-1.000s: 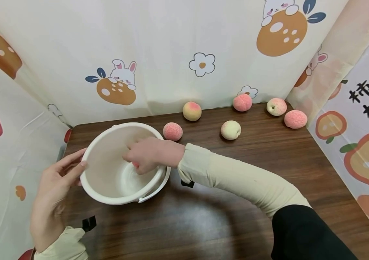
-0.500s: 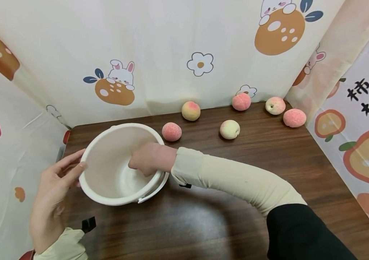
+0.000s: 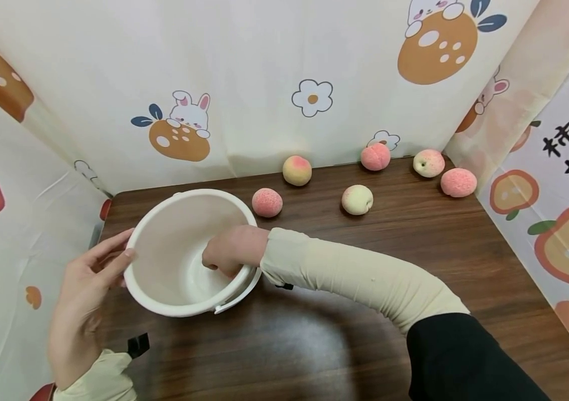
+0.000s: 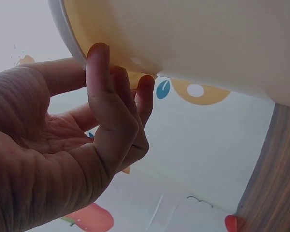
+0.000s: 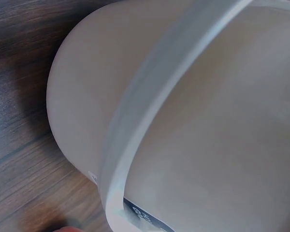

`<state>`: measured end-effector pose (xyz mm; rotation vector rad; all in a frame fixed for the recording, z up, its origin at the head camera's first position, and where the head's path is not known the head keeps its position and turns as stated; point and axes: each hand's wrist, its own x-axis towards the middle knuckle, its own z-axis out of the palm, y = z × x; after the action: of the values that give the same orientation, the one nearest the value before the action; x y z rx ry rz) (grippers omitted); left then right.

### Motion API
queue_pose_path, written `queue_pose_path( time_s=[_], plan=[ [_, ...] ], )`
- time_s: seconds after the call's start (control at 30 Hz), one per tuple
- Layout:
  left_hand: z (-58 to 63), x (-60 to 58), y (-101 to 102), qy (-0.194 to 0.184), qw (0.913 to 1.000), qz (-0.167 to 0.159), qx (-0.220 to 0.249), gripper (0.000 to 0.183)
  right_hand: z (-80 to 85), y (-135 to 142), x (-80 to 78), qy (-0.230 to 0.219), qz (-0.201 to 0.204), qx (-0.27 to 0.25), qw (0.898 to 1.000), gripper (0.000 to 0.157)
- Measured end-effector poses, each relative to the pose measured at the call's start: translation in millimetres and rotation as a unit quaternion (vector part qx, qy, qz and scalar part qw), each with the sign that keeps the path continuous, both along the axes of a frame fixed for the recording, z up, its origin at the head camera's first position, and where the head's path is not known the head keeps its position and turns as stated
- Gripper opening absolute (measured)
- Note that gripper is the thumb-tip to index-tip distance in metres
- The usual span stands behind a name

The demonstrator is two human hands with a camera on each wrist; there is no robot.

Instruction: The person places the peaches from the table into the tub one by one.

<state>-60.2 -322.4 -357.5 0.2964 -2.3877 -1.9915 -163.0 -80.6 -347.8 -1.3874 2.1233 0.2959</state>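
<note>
A white plastic bucket (image 3: 161,234) stands tipped toward me on the left of the dark wooden table. My left hand (image 3: 86,284) pinches its left rim, thumb on one side and fingers on the other, as the left wrist view also shows. My right hand (image 3: 231,250) reaches over the right rim and down inside the bucket, knuckles up. Its fingertips are hidden, and I cannot tell whether it holds anything. In the right wrist view only the bucket's outer wall (image 5: 208,145) and its pale handle (image 5: 140,101) fill the picture.
Right beside the bucket lies a pink peach (image 3: 267,203). Behind it sits a yellow-pink peach (image 3: 297,170), and a pale one (image 3: 357,200) lies further right. More peaches line the back right, among them a pink one (image 3: 458,182). Printed curtains (image 3: 259,67) enclose the table.
One second ago a bit of pink peach showed under my right fingers; now it is out of sight. The right hand has sunk slightly lower and to the right. The left hand has stayed put.
</note>
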Motion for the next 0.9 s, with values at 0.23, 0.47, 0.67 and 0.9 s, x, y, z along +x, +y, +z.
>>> queue_pose_path(
  time_s=[0.23, 0.47, 0.67, 0.9],
  plan=[
    [0.3, 2.4, -0.7, 0.004, 0.9999, -0.001, -0.010, 0.036, 0.0, -2.8, 0.8, 0.000, 0.011, 0.007, 1.000, 0.027],
    [0.3, 2.9, -1.0, 0.001, 0.9999, 0.002, -0.013, 0.037, -1.9, -4.1, 2.0, -0.010, 0.007, 0.006, 1.000, 0.020],
    [0.1, 1.8, -0.1, 0.002, 0.9998, 0.001, -0.019, 0.038, -2.4, -4.2, 1.8, -0.013, 0.003, 0.008, 1.000, 0.018],
    [0.1, -0.5, 0.9, 0.005, 0.9994, -0.004, -0.034, 0.037, -4.0, -2.8, 0.9, 0.008, 0.013, -0.037, 0.999, 0.016]
  ],
)
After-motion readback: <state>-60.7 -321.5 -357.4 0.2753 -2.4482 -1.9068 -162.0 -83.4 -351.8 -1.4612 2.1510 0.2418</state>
